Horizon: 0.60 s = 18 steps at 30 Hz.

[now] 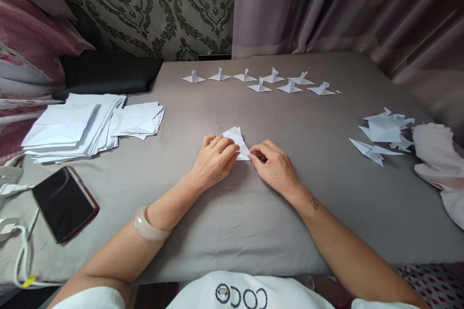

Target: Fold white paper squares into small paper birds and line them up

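A small folded piece of white paper (237,139) lies on the grey cloth-covered table between my hands. My left hand (216,158) is closed on its left side, the fingers bent over the paper and hiding part of it. On the other side, the thumb and forefinger of my right hand (272,164) pinch the paper's lower right corner. The upper part of the paper shows creased, slanting edges.
Folded paper birds (261,85) stand in two rows at the back. More folded paper figures (386,128) lie at right beside a pale cloth (437,154). At left are stacked paper sheets (61,125), smaller sheets (139,119), a phone (65,203) and white cables (25,251).
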### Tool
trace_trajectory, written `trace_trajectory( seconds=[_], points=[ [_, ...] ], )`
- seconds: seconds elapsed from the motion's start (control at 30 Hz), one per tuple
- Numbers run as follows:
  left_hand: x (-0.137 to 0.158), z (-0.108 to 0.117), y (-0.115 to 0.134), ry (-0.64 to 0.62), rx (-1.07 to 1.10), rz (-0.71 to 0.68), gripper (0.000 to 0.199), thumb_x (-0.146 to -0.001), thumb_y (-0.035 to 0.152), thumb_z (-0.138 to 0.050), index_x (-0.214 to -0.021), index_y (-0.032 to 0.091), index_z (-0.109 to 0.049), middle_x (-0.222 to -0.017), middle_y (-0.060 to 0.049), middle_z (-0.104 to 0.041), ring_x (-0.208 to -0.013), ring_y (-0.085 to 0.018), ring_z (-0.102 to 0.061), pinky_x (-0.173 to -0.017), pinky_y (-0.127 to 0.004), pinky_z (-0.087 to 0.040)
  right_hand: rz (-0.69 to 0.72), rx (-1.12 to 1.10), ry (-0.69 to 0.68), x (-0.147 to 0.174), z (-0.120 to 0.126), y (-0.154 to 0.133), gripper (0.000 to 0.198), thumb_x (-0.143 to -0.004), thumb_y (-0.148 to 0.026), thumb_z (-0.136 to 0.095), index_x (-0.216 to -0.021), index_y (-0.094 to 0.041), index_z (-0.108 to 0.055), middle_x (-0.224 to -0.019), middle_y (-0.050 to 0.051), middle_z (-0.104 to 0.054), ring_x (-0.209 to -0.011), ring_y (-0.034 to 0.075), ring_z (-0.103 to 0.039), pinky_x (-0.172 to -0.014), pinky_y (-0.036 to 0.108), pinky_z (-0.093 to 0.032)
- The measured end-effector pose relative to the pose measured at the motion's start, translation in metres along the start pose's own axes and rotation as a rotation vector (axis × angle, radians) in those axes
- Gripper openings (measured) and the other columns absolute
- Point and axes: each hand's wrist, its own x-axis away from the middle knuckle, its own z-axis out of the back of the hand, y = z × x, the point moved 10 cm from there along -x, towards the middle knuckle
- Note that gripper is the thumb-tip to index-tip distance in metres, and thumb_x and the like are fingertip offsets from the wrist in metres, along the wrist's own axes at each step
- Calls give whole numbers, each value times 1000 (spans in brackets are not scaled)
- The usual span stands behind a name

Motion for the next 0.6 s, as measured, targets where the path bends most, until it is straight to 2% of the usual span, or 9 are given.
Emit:
trace_trajectory(
  seconds=[0.13, 0.2, 0.3, 0.4, 0.5, 0.6],
  points=[
    [0, 1, -3, 14, 2, 5, 15, -93, 20, -42, -97, 22, -57, -93, -5, -67, -84, -18, -58, -87, -38, -33, 5, -17, -21, 0, -3, -2, 7, -83, -30, -61, -86, -23, -63, -87, 1, -64, -72, 14, -59, -66, 27, -45],
    [1, 4, -6, 49, 28, 45, 16, -91, 18, -45, -103, 21, -54, -97, -6, -65, -87, -19, -57, -86, -37, -34, -7, -52, -39, 0, -6, 0, 6, -83, -29, -61, -85, -23, -61, -85, 1, -64, -66, 13, -57, -64, 26, -45],
    [3, 12, -17, 127, 29, 162, 37, -85, 16, -48, -122, 20, -47, -113, -11, -58, -100, -24, -54, -87, -39, -35, -10, -105, -54, 1, -10, 1, 9, -84, -24, -59, -93, -23, -60, -83, -1, -64, -62, 11, -54, -62, 25, -45],
    [4, 16, -18, 159, -17, 194, 52, -82, 15, -50, -133, 21, -40, -128, -15, -49, -115, -28, -46, -92, -43, -33, 109, -96, -50, 2, -8, -11, 18, -89, -18, -51, -103, -23, -62, -88, 1, -65, -68, 12, -57, -65, 25, -45],
    [5, 26, -10, 222, -77, 126, 41, -84, 17, -52, -124, 25, -47, -129, -12, -52, -120, -28, -43, -96, -44, -29, 282, 76, 67, 5, 9, -31, 28, -93, -14, -42, -104, -23, -66, -93, 5, -65, -82, 15, -59, -73, 28, -44],
    [7, 32, -2, 248, -135, 50, 18, -87, 17, -51, -101, 27, -55, -119, -5, -62, -113, -26, -50, -94, -44, -26, 384, 296, 200, 12, 25, -45, 31, -93, -11, -42, -104, -24, -68, -93, 6, -66, -80, 17, -56, -75, 31, -41]
  ],
)
